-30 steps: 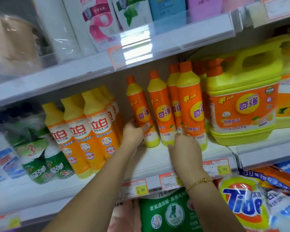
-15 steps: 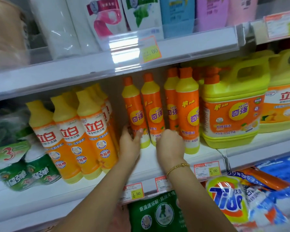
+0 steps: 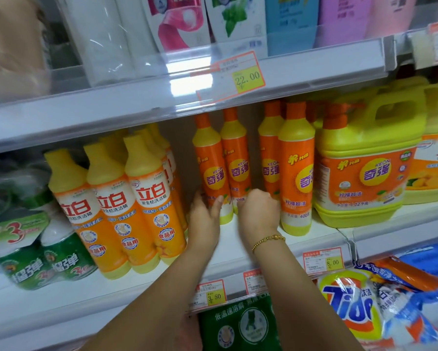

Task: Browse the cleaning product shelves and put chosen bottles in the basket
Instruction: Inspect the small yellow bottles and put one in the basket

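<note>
Left hand [image 3: 204, 216], head view: the thumb is laid across the front and the fingers are reached behind the base of the first slim orange plastic bottle [image 3: 210, 168]. This bottle is gripped and stands upright on the white middle shelf [image 3: 238, 249].

Right hand [image 3: 259, 211]: knuckles are turned up and fingers curled at the bases of the second orange bottle [image 3: 238, 163] and third orange bottle [image 3: 269, 160]. Whether either is gripped cannot be told.

Counts:
- Four slim orange bottles are counted in front, the fourth orange bottle [image 3: 297, 173] nearest; more orange caps are seen behind.
- Three yellow-orange white-labelled bottles [image 3: 111, 206] are counted in the front row at left.
- Two green bottles [image 3: 63, 254] are counted further left.
- Two large yellow handled jugs [image 3: 359, 173] are counted at right.
- One gold chain bracelet [image 3: 267, 240] is worn on the right wrist.
</note>
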A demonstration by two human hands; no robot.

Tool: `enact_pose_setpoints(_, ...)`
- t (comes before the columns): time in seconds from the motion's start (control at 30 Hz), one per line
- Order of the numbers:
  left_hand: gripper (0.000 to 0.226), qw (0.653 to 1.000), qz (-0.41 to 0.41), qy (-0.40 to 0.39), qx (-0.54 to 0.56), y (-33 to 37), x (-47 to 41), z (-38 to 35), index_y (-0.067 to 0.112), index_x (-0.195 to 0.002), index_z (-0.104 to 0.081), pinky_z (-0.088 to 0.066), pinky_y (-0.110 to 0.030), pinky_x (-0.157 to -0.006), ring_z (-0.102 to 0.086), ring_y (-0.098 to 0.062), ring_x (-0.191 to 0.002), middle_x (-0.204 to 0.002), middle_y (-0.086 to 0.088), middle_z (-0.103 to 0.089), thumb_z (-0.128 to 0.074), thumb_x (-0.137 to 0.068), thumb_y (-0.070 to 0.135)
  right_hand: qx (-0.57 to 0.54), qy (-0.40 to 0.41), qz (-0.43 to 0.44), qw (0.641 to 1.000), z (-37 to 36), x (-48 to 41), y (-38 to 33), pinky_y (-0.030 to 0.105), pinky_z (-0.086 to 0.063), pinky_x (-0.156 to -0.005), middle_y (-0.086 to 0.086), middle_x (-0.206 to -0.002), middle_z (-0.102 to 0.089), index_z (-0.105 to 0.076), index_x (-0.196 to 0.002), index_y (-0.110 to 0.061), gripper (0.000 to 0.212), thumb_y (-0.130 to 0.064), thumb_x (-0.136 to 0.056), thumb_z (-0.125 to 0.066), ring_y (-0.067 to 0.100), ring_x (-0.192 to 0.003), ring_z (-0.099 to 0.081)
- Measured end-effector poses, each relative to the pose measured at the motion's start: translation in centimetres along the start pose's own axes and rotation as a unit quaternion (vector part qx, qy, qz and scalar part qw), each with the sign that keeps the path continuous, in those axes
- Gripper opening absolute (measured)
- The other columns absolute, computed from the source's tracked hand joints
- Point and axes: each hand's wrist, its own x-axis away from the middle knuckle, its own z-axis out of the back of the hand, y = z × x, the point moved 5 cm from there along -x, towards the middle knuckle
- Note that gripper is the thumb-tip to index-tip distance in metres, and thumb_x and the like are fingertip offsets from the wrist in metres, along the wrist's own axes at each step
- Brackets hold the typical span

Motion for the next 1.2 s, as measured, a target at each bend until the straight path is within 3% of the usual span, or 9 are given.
enact_pose_setpoints(0.13,0.049,1.0,-0.004,-0.003,0.004,-0.5,-0.4,-0.3,0.012,-0.133,-0.046,-0.043,-0.03,-0.093,-0.057,-0.027,-0.117,-0.129,-0.008,-0.06,-0.057,-0.093,0.038,0.011,0.037,0.084,0.996,3.3,2.5,-0.7,0.031,-0.044,-0.069,0.01,-0.1,-0.068,-0.062,-0.1,-0.012,0.024,-0.032,-0.097,-0.05,0.03,-0.095,-0.064)
enact_pose_setpoints(0.3,0.052,1.0,0.004,-0.008,-0.001,-0.9,-0.6,-0.4,0.015,-0.137,-0.043,-0.046,-0.038,-0.096,-0.056,-0.028,-0.118,-0.131,-0.007,-0.059,-0.055,-0.093,0.039,0.018,0.211,0.125,0.969,10.2,6.1,2.0,0.028,-0.027,-0.054,0.014,-0.077,-0.063,-0.054,-0.088,-0.009,0.023,-0.028,-0.086,-0.065,0.034,-0.068,-0.062)
enact_pose_setpoints(0.47,0.056,0.999,0.001,0.004,-0.042,-0.3,-0.2,0.0,0.013,-0.142,-0.039,-0.039,-0.037,-0.099,-0.046,-0.031,-0.126,-0.139,-0.012,-0.048,-0.054,-0.094,0.039,0.089,0.116,0.016,0.989,8.8,4.7,6.3,0.032,-0.043,-0.066,0.015,-0.1,-0.066,-0.046,-0.109,-0.006,0.048,-0.048,-0.089,-0.056,0.032,-0.092,-0.064)
enact_pose_setpoints(0.67,0.055,1.0,-0.001,0.012,-0.028,-0.1,-0.1,0.1,0.012,-0.139,-0.042,-0.039,-0.035,-0.097,-0.049,-0.031,-0.122,-0.135,-0.014,-0.051,-0.058,-0.093,0.035,-0.043,0.077,-0.026,0.996,5.4,3.2,7.7,0.035,-0.043,-0.069,0.017,-0.113,-0.061,-0.039,-0.114,-0.006,0.053,-0.043,-0.086,-0.064,0.037,-0.099,-0.061)
enact_pose_setpoints(0.77,0.052,1.0,0.0,0.01,-0.004,-0.2,-0.2,0.1,0.012,-0.137,-0.045,-0.042,-0.039,-0.099,-0.051,-0.032,-0.12,-0.132,-0.013,-0.053,-0.059,-0.092,0.035,-0.053,0.066,-0.021,0.996,5.7,3.1,7.4,0.034,-0.044,-0.071,0.015,-0.113,-0.062,-0.038,-0.117,-0.008,0.06,-0.044,-0.081,-0.07,0.036,-0.099,-0.062)
enact_pose_setpoints(0.87,0.051,0.999,0.026,-0.004,0.023,0.4,0.3,0.2,0.016,-0.14,-0.043,-0.034,-0.033,-0.1,-0.046,-0.029,-0.125,-0.137,-0.01,-0.05,-0.046,-0.097,0.043,-0.068,0.035,0.004,0.997,5.1,3.7,5.9,0.032,-0.043,-0.071,0.013,-0.11,-0.065,-0.037,-0.123,-0.011,0.065,-0.044,-0.079,-0.071,0.033,-0.099,-0.062)
enact_pose_setpoints(1.0,0.08,0.991,0.056,-0.041,0.111,1.1,1.2,0.2,0.026,-0.142,-0.04,-0.029,-0.041,-0.112,-0.043,-0.023,-0.13,-0.142,-0.002,-0.047,-0.035,-0.081,0.078,-0.074,-0.008,0.032,0.997,3.2,4.5,3.1,0.033,-0.045,-0.074,0.012,-0.111,-0.065,-0.039,-0.121,-0.01,0.062,-0.046,-0.081,-0.068,0.031,-0.102,-0.061)
enact_pose_setpoints(1.07,0.1,0.983,0.073,-0.052,0.157,0.5,1.1,0.0,0.033,-0.141,-0.039,-0.032,-0.048,-0.112,-0.044,-0.019,-0.131,-0.142,0.004,-0.048,-0.04,-0.062,0.094,-0.103,-0.023,0.042,0.994,2.4,4.5,2.2,0.032,-0.044,-0.073,0.011,-0.111,-0.065,-0.041,-0.117,-0.01,0.058,-0.043,-0.08,-0.071,0.031,-0.102,-0.062)
enact_pose_setpoints(1.2,0.102,0.976,0.081,-0.071,0.188,0.4,1.6,-0.2,0.038,-0.142,-0.035,-0.043,-0.05,-0.104,-0.052,-0.02,-0.126,-0.14,0.004,-0.049,-0.065,-0.056,0.085,-0.18,-0.113,0.092,0.973,1.1,4.3,1.4,0.027,-0.046,-0.077,0.007,-0.109,-0.066,-0.052,-0.119,-0.012,0.051,-0.03,-0.077,-0.076,0.023,-0.097,-0.063)
